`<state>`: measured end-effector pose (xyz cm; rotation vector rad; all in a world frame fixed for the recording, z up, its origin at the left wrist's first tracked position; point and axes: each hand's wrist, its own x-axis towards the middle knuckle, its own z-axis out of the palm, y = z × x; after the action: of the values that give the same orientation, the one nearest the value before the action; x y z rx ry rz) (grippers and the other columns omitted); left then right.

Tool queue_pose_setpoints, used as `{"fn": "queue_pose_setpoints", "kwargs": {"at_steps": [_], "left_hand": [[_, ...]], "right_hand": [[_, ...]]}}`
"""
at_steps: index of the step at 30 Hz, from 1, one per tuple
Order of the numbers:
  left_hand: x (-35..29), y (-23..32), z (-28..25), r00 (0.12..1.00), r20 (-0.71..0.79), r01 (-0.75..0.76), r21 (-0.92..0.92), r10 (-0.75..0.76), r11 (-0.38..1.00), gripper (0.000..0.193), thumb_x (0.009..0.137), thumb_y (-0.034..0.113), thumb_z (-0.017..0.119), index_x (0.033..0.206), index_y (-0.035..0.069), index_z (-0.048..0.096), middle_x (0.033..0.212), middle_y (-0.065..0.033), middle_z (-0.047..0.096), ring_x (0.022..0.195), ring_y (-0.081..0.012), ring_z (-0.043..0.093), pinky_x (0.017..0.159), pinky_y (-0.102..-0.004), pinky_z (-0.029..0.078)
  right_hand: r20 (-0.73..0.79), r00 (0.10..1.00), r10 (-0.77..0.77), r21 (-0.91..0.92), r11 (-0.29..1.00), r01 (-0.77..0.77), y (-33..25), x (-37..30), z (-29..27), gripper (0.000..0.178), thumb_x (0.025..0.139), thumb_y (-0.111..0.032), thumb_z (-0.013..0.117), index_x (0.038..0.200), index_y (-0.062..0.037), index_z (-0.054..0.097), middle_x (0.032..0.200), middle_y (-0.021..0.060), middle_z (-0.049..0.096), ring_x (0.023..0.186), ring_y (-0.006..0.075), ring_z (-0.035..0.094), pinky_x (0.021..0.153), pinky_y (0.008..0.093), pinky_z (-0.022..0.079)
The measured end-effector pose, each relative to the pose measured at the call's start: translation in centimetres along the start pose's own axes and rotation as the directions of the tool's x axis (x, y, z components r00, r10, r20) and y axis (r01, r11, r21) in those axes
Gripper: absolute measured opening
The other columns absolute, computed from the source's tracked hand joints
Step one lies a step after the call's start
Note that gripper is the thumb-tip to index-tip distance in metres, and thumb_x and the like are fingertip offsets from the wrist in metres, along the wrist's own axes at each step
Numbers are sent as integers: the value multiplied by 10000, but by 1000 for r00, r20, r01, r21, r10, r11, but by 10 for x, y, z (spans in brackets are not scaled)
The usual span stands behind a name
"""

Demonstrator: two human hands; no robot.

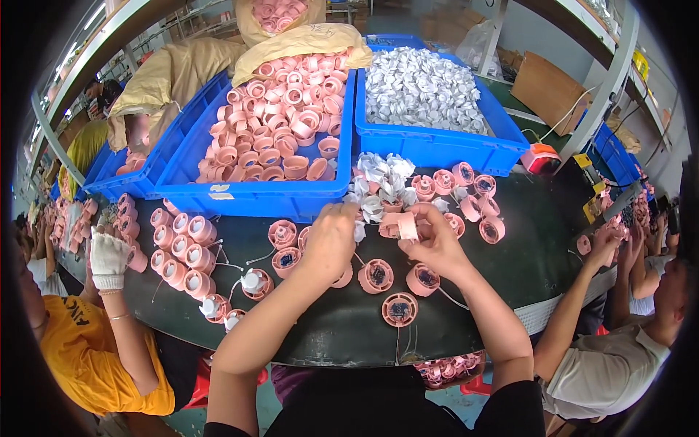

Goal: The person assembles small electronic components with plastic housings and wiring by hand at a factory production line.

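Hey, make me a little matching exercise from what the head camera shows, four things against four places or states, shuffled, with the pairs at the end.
1. right hand
2. large heap of white pieces
3. cardboard sheet
4. glove

A. brown, at the back right
B. worn by a person in yellow
C. gripping a pink ring
D. inside a blue tray

Pairs: 1-C; 2-D; 3-A; 4-B

Lettering on shirt (80, 360) and bag (302, 45)
Dark print crosses the yellow shirt, near left; faint scrawl marks the far bag; the pale label (220, 192) on the blue bin (291, 201) is unreadable.
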<state>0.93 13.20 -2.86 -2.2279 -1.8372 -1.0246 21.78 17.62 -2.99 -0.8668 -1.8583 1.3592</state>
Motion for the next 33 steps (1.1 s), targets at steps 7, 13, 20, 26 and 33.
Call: {"fn": "queue_pose_setpoints", "kwargs": {"at_steps": [7,13,20,26,33], "left_hand": [[-16,3,-14,992,-73,87,-143,-99,986,396,662,-145,512,1028,-30,609,896,-205,539,886,-366,528,773,-425,464],[-24,15,-18,972,-188,82,-296,-142,952,221,818,-71,524,1014,-12,607,884,-178,525,876,-333,514,775,-392,438],[-27,23,-12,915,-103,144,-821,-391,553,181,967,117,436,1103,32,520,805,-94,556,636,-156,514,576,-291,430],[-43,23,-10,862,89,261,-922,-499,287,316,989,186,407,1251,27,485,853,-75,610,593,-72,519,509,-228,414],[-48,30,-21,883,-90,160,-865,-461,476,341,987,149,404,1286,7,484,1090,-119,620,919,-134,581,787,-267,468]], "right_hand": [[-6,995,-96,54,994,96,-8,3,16,547,779,-69,710,1234,-49,407,1086,107,591,906,137,609,659,241,519],[49,997,53,355,932,-67,-31,7,47,512,826,-31,664,1244,-45,370,1154,112,527,1012,164,576,721,268,551],[20,997,-69,442,896,54,-30,10,64,600,813,10,662,1327,-74,362,1171,101,498,1075,172,548,787,286,545],[19,982,-188,154,971,183,-36,5,58,563,773,-36,717,1279,-54,471,1152,102,523,886,151,630,717,269,532],[-4,896,-445,-243,869,430,-59,-12,61,565,692,-17,769,1193,-63,511,1215,112,432,947,172,603,613,237,571]]}}
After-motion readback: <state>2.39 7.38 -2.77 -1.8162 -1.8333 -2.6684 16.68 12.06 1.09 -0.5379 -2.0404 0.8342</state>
